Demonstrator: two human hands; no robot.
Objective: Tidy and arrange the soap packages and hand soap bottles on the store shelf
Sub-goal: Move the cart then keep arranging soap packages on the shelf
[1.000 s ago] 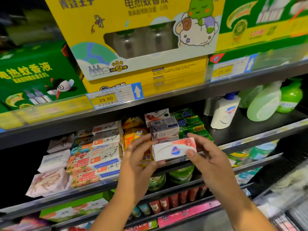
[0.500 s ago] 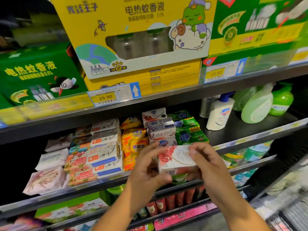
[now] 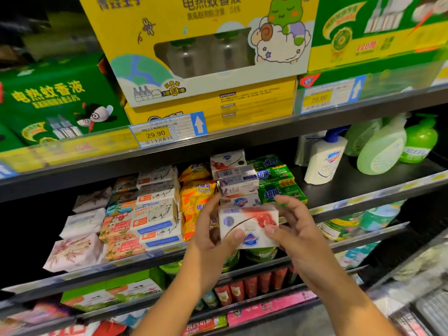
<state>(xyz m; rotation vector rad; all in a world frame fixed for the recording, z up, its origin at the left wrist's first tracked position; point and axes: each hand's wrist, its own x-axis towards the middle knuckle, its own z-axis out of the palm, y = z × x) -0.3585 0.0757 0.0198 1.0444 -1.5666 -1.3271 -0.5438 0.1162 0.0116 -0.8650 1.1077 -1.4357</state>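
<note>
We hold one white soap box [image 3: 249, 226] in both hands, out in front of the middle shelf [image 3: 363, 198] — not on it yet. Our left hand [image 3: 208, 236] grips its left end, thumb on the front, and our right hand [image 3: 298, 235] pinches its right end with thumb and fingers. Just behind it stands a pile of white soap boxes [image 3: 236, 183] much like it, stacked a bit crooked, with yellow soap packs [image 3: 197, 190] on one side and green soap packs [image 3: 278, 183] on the other.

What could go wrong? The pile looks wobbly, so if we push our box in too hard, the top ones may slide off or tip back. If we let go too early, the box could fall to the lower shelves [image 3: 363, 235]. Further right, the white hand soap bottle [image 3: 322, 161] and the pale green bottle [image 3: 380, 151] look tilted — a bump to the shelf might knock them over.
</note>
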